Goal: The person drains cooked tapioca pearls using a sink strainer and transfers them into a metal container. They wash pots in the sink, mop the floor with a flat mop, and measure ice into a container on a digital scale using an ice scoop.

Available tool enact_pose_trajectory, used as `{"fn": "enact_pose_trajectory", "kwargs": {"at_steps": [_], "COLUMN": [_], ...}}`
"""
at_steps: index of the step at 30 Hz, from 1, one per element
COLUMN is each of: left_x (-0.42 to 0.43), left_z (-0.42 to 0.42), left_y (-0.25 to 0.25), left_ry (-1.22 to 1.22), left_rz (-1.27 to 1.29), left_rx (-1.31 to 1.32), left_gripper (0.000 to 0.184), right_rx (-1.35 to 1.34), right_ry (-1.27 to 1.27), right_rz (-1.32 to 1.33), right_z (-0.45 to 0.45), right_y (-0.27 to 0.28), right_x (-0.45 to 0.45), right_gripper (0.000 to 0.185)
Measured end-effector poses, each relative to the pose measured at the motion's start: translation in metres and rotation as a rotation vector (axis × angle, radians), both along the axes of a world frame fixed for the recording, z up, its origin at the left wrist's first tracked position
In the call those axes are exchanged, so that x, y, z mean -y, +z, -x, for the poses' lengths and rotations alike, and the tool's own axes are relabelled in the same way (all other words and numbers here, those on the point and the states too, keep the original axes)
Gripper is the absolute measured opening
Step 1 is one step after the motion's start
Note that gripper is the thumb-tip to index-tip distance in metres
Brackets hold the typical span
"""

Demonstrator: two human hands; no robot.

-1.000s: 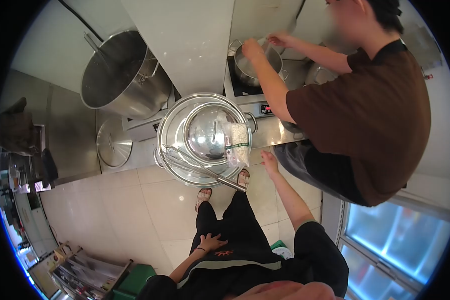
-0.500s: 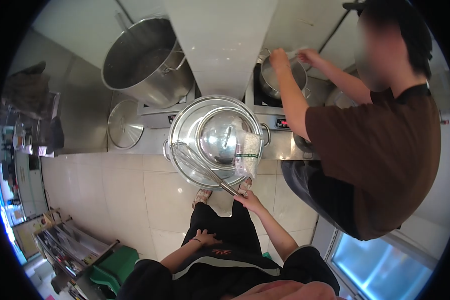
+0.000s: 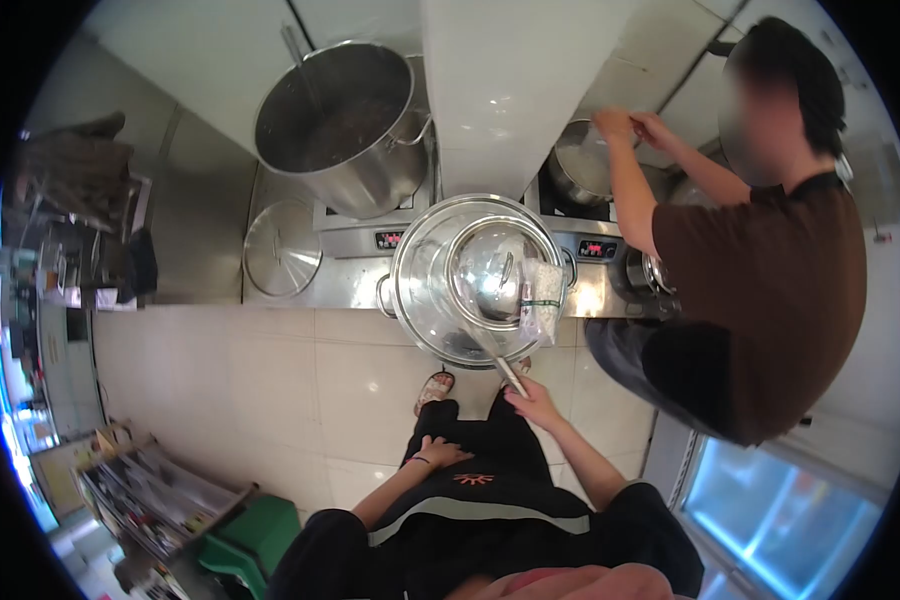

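Observation:
My right hand (image 3: pixel 536 403) is wrapped round the handle of a balloon whisk (image 3: pixel 509 370). Its wires are blurred and lie over the front left of a large lidded metal pot (image 3: pixel 417 290). On that pot sits a smaller domed lid (image 3: pixel 490 268). A clear plastic bag of pale grains (image 3: pixel 543 292), banded in green, lies across the right side of the dome. With fingers spread, my left hand (image 3: pixel 444 453) rests against the front of my black apron and holds nothing.
A tall stockpot (image 3: pixel 345 150) stands on the left cooker, beside a flat round lid (image 3: pixel 282 250). To the right, a co-worker (image 3: pixel 760 270) reaches both hands over a smaller pot (image 3: pixel 577 175). A green bin (image 3: pixel 255 540) and a shelf rack (image 3: pixel 160 490) are at lower left.
The view has shifted, so the scene sits further right. The whisk is now steeper and its wires are blurred. The co-worker's hands have come closer together over the smaller pot.

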State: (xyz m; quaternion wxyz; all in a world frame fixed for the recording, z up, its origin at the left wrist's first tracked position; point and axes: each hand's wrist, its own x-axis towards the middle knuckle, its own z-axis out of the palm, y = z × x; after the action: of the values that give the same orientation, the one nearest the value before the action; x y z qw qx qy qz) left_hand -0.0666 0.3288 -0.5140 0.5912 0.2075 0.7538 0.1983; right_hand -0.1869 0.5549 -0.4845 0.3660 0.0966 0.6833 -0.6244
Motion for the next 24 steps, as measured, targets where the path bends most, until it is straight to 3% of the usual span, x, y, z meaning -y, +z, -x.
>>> {"fn": "enact_pose_trajectory", "kwargs": {"at_steps": [3,4,5,7,10,12,14,16,17,18,19,20,21,24], "left_x": [0.021,0.027,0.025,0.010,-0.014,-0.040,-0.069,-0.086,-0.081,-0.076,-0.071,-0.068,-0.058,-0.014], "left_z": [0.001,0.026,0.040,0.074,0.123,0.151,0.168,0.201,0.219,0.238,0.264,0.301,0.340,0.462], "left_y": [-0.037,-0.036,-0.031,-0.005,0.074,0.066,-0.004,-0.017,0.001,0.027,0.067,0.078,0.111,0.262], "left_ry": [0.028,0.279,0.369,0.463,0.544,0.343,0.231,0.108,0.040,-0.026,0.124,0.212,0.318,0.452], "left_rz": [-0.150,-0.216,-0.207,-0.229,-0.259,-0.276,-0.185,-0.149,-0.156,-0.164,-0.254,-0.324,-0.369,-0.449], "left_rx": [-0.068,-0.127,-0.210,-0.448,-0.894,-0.863,-0.885,-0.844,-0.783,-0.719,-0.732,-0.877,-1.046,-1.974], "left_gripper": [0.039,0.038,0.038,0.039,0.047,0.056,0.051,0.043,0.038,0.033,0.019,0.019,0.025,0.045], "right_rx": [-0.082,-0.166,-0.178,-0.200,-0.227,-0.193,-0.215,-0.210,-0.212,-0.386,-0.555,-0.730,-0.679,-0.575], "right_ry": [-0.119,-0.158,-0.235,-0.408,-0.579,-0.632,-0.728,-0.684,-0.655,-0.607,-0.551,-0.491,-0.452,-0.353], "right_rz": [-0.156,-0.262,-0.266,-0.292,-0.368,-0.340,-0.281,-0.355,-0.396,-0.506,-0.613,-0.710,-0.750,-0.826], "right_z": [-0.020,-0.029,-0.037,-0.055,-0.072,-0.070,-0.062,-0.034,-0.016,0.004,0.023,0.046,0.067,0.149], "right_y": [0.074,0.088,0.097,0.111,0.088,0.072,0.042,0.037,0.036,0.019,-0.013,-0.030,-0.019,0.025], "right_x": [-0.024,-0.025,-0.025,-0.032,-0.037,-0.037,-0.044,-0.053,-0.062,-0.077,-0.095,-0.111,-0.118,-0.106], "right_gripper": [0.027,0.028,0.029,0.031,0.031,0.034,0.036,0.038,0.039,0.041,0.042,0.043,0.044,0.045]}}
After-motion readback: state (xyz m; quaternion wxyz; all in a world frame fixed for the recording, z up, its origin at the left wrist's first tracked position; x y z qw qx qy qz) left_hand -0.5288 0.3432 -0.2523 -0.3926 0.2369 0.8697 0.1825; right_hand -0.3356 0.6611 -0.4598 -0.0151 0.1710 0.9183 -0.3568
